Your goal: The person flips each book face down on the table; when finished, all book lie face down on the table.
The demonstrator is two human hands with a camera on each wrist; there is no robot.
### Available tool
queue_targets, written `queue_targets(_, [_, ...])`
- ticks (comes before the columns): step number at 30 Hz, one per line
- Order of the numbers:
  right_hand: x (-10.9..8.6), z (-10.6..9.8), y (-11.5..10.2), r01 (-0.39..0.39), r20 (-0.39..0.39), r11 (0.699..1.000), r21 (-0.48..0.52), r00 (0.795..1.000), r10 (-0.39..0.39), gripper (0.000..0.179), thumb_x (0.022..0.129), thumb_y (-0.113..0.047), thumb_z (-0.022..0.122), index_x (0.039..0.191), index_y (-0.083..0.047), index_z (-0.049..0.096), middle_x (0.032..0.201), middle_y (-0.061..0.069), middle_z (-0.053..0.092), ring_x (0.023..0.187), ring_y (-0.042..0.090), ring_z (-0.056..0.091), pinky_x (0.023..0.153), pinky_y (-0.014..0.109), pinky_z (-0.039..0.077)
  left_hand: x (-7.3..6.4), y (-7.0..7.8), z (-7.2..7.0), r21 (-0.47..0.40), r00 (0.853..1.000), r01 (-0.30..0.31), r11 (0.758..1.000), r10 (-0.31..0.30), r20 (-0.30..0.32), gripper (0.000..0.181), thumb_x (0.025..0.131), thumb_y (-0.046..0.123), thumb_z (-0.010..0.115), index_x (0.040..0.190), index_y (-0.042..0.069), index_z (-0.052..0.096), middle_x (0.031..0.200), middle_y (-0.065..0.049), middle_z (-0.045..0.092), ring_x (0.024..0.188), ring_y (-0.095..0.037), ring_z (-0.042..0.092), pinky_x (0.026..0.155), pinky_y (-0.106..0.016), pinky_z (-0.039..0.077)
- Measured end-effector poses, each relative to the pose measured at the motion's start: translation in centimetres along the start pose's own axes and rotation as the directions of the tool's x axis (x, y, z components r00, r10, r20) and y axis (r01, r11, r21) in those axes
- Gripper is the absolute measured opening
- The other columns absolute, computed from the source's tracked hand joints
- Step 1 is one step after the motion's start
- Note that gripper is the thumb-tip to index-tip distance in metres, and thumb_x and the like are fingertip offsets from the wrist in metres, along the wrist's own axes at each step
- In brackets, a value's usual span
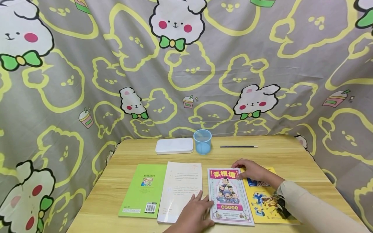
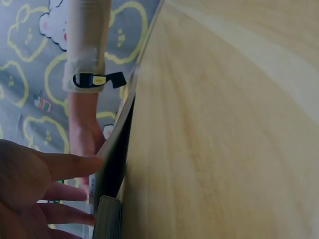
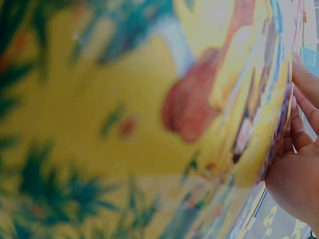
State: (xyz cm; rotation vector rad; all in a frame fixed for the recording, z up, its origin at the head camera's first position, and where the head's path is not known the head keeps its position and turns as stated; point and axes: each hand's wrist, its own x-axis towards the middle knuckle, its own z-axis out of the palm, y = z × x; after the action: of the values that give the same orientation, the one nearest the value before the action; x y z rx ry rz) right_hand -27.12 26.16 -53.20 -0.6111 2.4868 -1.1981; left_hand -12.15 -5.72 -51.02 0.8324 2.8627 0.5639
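Note:
A book with a purple-bordered cover (image 1: 229, 194) lies right of the middle, its near edge raised off the table in the left wrist view. My right hand (image 1: 252, 170) grips its upper right corner, and in the right wrist view that hand (image 3: 299, 134) shows at the right edge. With fingers fairly straight, my left hand (image 1: 194, 212) touches the book's lower left side and reaches over the white book (image 1: 182, 181). Its thumb and fingers (image 2: 75, 167) meet the book edges in the left wrist view. Under my right forearm, a yellow book (image 1: 260, 205) is partly hidden.
A green book (image 1: 142, 189) lies at the left of the row. Behind the books are a white case (image 1: 174, 145), a blue cup (image 1: 202, 142) and a dark pencil (image 1: 239, 146) on the wooden table (image 1: 102, 194). A patterned curtain (image 1: 180, 77) surrounds the table.

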Motion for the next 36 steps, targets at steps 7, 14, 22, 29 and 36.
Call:
queue_targets(7, [0.1,0.0,0.0,0.008,0.002,1.000,0.013,1.000,-0.008,0.036,0.093,-0.020,0.078,0.126,-0.009,0.066,0.115,0.009,0.060,0.088,0.021,0.062,0.068,0.028,0.057,0.2,0.0,-0.3,-0.283,0.999,0.037,0.958,-0.042,-0.011,0.062,0.082,0.027,0.087,0.138,0.012,0.066,0.149,-0.009,0.058,0.141,-0.032,0.051,0.116,-0.047,0.042])
queue_targets(14, [0.1,0.1,0.1,0.013,0.003,1.000,0.007,1.000,-0.014,0.037,0.094,-0.021,0.077,0.126,-0.008,0.065,0.114,0.009,0.060,0.086,0.021,0.062,0.067,0.029,0.057,0.0,0.2,-0.8,-0.657,0.996,0.049,0.752,-0.081,-0.019,0.062,0.085,0.007,0.083,0.142,0.001,0.060,0.154,-0.019,0.050,0.138,-0.029,0.054,0.114,-0.035,0.043])
queue_targets(22, [0.2,0.1,0.0,0.004,-0.017,0.999,-0.035,1.000,-0.005,0.038,0.092,-0.024,0.079,0.125,-0.010,0.066,0.114,0.007,0.061,0.089,0.020,0.060,0.070,0.027,0.055,0.4,0.1,-0.9,-0.936,0.985,0.099,0.339,-0.164,0.045,0.075,0.082,-0.017,0.074,0.149,-0.015,0.041,0.153,-0.034,0.042,0.136,-0.044,0.051,0.097,-0.031,0.055])
queue_targets(29, [0.2,0.2,-0.2,0.007,-0.024,0.999,-0.039,1.000,-0.008,0.038,0.092,-0.025,0.080,0.124,-0.009,0.066,0.113,0.006,0.062,0.089,0.019,0.060,0.071,0.026,0.054,0.3,0.3,-0.4,-0.996,0.974,0.059,0.060,-0.220,0.044,0.073,0.086,-0.018,0.065,0.149,-0.022,0.029,0.157,-0.039,0.031,0.134,-0.047,0.052,0.099,-0.032,0.055])
queue_targets(36, [0.2,0.2,-0.2,0.003,-0.029,0.999,-0.043,1.000,-0.004,0.038,0.091,-0.024,0.080,0.123,-0.009,0.066,0.113,0.006,0.062,0.090,0.019,0.060,0.071,0.026,0.054,0.6,1.1,-0.2,-0.981,0.974,0.021,-0.195,-0.217,0.064,0.077,0.088,-0.019,0.059,0.154,-0.020,0.019,0.162,-0.037,0.022,0.142,-0.043,0.044,0.109,-0.036,0.049])
